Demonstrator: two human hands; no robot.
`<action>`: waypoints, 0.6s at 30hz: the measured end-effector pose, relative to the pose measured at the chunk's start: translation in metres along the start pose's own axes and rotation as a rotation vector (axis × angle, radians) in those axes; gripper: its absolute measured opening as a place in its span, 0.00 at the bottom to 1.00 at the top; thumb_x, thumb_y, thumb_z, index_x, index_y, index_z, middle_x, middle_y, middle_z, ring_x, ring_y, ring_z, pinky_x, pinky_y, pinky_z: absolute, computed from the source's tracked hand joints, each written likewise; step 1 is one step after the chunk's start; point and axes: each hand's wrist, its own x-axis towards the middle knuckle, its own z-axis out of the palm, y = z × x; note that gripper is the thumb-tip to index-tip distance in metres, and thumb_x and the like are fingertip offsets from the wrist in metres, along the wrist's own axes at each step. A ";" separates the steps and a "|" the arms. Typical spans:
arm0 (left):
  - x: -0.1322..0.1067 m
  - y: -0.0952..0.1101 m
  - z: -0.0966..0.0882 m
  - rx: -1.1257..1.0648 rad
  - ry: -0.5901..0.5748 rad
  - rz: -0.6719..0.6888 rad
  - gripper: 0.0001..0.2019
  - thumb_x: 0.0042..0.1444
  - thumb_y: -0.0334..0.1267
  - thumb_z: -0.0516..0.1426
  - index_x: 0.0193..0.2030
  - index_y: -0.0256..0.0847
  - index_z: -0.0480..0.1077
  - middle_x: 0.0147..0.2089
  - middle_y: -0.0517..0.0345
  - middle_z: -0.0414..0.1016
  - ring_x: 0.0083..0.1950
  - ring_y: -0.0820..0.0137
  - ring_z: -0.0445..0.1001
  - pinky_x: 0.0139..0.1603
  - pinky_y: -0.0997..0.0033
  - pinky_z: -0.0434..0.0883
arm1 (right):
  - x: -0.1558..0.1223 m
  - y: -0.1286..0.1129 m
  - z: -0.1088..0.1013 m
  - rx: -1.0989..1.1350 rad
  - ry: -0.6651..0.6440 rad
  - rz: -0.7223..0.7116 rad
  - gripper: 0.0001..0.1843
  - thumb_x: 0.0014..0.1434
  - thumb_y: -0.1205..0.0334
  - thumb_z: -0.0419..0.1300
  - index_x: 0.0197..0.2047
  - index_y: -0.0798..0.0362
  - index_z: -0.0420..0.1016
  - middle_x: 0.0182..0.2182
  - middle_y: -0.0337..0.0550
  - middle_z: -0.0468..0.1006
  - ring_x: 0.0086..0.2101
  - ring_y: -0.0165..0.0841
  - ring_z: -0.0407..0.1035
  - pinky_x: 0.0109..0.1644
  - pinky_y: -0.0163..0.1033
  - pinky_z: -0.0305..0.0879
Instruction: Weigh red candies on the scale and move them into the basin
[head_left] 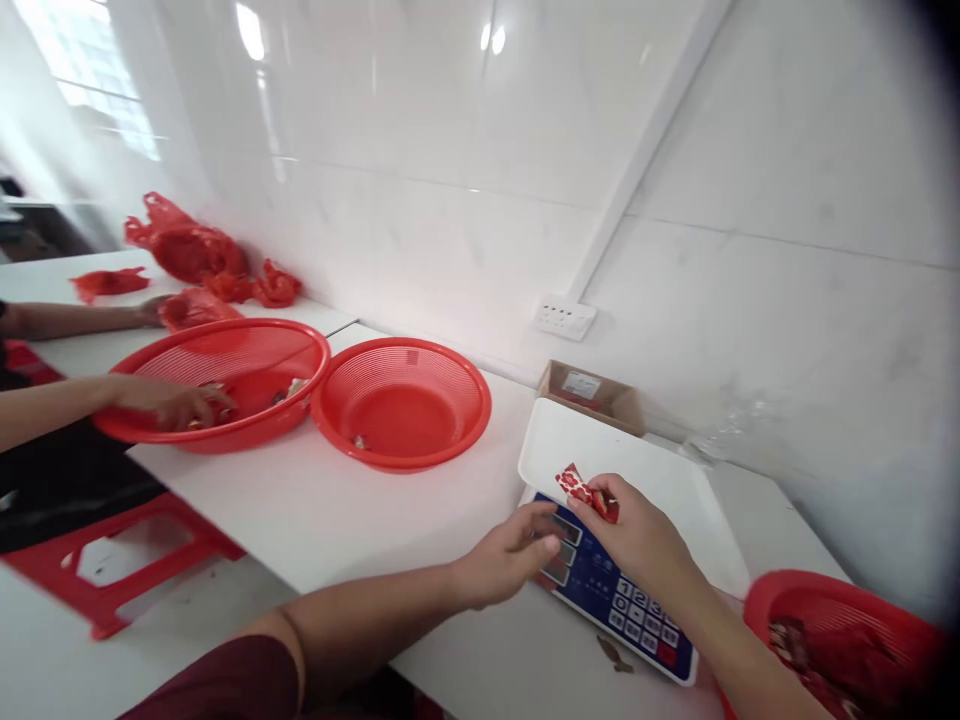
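My right hand pinches a small red packet with a white floral pattern, above the near edge of a digital weighing scale. The scale has a white tray and a blue keypad panel. Just left of the packet, my left hand hovers by the scale's displays, its fingers apart with nothing in them. A small brownish scrap lies on the table in front of the keypad.
A red basket holds one small piece. Beside it, a co-worker's hand reaches into another red basket. Red plastic bags lie behind. A cardboard box stands behind the scale; a filled red basket is at right.
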 end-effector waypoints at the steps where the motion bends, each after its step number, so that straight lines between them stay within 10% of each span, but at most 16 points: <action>1: 0.002 0.009 0.003 -0.028 -0.001 0.027 0.28 0.52 0.56 0.54 0.55 0.43 0.57 0.48 0.51 0.63 0.42 0.69 0.68 0.37 0.69 0.69 | -0.008 -0.007 0.004 0.028 -0.006 -0.027 0.13 0.52 0.46 0.52 0.34 0.46 0.62 0.32 0.38 0.74 0.33 0.36 0.69 0.32 0.38 0.62; 9: 0.006 0.029 0.000 0.067 0.134 0.026 0.18 0.54 0.44 0.56 0.47 0.37 0.59 0.31 0.62 0.65 0.28 0.76 0.66 0.30 0.72 0.66 | -0.040 -0.017 0.018 0.293 -0.068 -0.138 0.19 0.50 0.45 0.54 0.42 0.45 0.64 0.39 0.43 0.74 0.38 0.38 0.70 0.39 0.40 0.65; 18: -0.003 0.056 -0.003 0.309 -0.308 -0.108 0.13 0.44 0.36 0.64 0.30 0.38 0.61 0.24 0.68 0.61 0.24 0.79 0.59 0.23 0.78 0.58 | -0.050 -0.008 0.000 0.542 -0.231 -0.228 0.16 0.53 0.44 0.54 0.29 0.48 0.71 0.24 0.37 0.72 0.28 0.34 0.65 0.33 0.36 0.62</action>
